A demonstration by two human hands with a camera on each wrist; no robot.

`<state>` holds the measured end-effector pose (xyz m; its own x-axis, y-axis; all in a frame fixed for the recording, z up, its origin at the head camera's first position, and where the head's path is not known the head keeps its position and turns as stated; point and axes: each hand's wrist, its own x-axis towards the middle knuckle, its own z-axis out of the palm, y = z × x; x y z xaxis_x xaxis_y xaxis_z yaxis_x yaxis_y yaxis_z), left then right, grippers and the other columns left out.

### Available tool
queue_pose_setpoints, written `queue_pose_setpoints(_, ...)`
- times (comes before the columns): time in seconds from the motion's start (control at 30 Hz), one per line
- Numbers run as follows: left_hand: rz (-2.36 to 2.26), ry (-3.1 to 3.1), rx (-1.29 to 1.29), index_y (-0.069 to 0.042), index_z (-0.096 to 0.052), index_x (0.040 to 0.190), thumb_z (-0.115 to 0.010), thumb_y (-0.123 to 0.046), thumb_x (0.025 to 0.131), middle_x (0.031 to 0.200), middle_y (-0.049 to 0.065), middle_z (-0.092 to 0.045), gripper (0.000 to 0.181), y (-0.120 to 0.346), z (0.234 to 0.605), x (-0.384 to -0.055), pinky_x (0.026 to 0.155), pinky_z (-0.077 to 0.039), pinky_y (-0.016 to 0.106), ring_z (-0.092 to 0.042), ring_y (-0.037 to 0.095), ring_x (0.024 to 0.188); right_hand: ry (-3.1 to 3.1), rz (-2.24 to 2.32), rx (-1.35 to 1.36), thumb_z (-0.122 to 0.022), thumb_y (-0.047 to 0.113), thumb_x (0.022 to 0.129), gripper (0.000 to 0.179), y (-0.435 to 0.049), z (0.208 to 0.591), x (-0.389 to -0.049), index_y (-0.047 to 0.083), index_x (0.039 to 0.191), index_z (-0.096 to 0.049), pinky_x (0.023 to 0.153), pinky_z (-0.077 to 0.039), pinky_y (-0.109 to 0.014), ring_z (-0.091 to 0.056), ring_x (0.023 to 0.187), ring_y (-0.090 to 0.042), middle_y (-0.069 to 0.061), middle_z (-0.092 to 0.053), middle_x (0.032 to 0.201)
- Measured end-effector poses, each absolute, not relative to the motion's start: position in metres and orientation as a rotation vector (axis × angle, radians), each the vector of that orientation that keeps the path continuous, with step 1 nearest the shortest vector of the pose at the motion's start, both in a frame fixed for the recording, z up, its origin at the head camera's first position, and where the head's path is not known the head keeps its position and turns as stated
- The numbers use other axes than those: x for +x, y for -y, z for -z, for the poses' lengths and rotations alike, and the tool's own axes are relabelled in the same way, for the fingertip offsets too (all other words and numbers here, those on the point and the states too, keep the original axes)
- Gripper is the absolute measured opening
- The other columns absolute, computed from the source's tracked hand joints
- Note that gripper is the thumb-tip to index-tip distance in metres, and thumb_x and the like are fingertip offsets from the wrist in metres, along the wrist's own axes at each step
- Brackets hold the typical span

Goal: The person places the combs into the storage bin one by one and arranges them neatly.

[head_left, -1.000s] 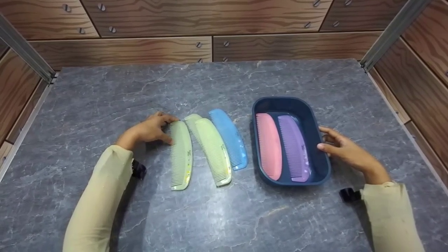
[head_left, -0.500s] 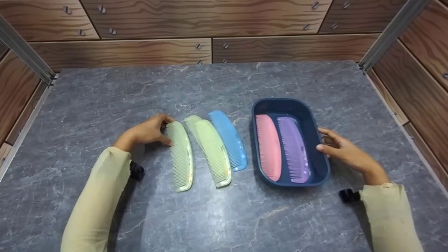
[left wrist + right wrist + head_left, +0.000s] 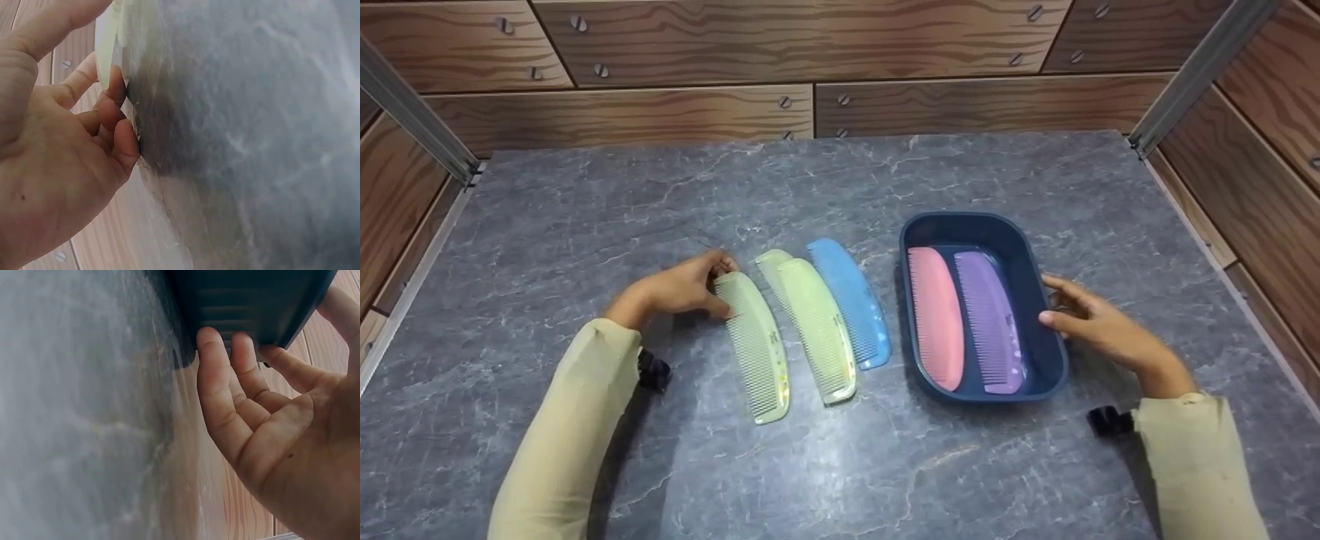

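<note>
My left hand [image 3: 686, 289] pinches the upper end of a pale green comb [image 3: 757, 349] between thumb and fingers. In the left wrist view the comb's end [image 3: 107, 56] shows between them, with the other fingers curled near the tabletop. Two more pale green combs, the upper one [image 3: 817, 330] overlapping the one behind [image 3: 769, 259], lie to its right. Beside them is a blue comb [image 3: 847, 300]. A dark blue box [image 3: 1042, 352] holds a pink comb [image 3: 937, 319] and a purple comb [image 3: 990, 322]. My right hand [image 3: 1099, 326] holds the box's right side, thumb at the rim, fingertips against the outer wall.
A grey marbled tabletop [image 3: 697, 195] lies under everything. Wood-patterned panels [image 3: 810, 45] stand behind it and at both sides, with metal posts [image 3: 1200, 75] at the back corners. Each wrist carries a small black camera [image 3: 1108, 421].
The lower end of the comb in my left hand has swung to the right and toward me, so the comb slants more. My right hand and the box have stayed in place.
</note>
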<state>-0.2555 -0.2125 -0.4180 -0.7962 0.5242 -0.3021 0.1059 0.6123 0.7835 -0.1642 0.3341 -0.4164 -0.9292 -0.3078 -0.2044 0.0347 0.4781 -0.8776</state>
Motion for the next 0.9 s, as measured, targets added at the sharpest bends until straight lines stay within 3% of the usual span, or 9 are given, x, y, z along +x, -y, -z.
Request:
queue_pose_setpoints(0.5,-1.363,-2.182,0.414,-0.006,-0.034,0.138,-0.066,-0.001,0.081,0.084,0.004,-0.059,0.065,0.208,0.417,-0.251,0.061,-0.048,0.024,-0.059,0.013,0.068,-2.413,1.421,-0.231,-0.053,0.013,0.098,0.063,-0.334,0.417,-0.165,-0.005,0.149,-0.022,0.069,-0.051,-0.022,-0.056,0.081,-0.003,0.0,-0.052,0.104)
queue_pose_setpoints(0.9,-1.612,-2.099,0.322,-0.006,-0.03,0.146,-0.061,0.006,0.081,0.081,-0.003,-0.069,0.072,0.21,0.422,-0.244,0.058,-0.049,0.024,-0.065,0.012,0.066,-2.389,1.448,-0.235,-0.054,0.014,0.098,0.063,-0.333,0.417,-0.164,-0.007,0.148,-0.021,0.068,-0.053,-0.025,-0.058,0.077,-0.005,0.003,-0.055,0.103)
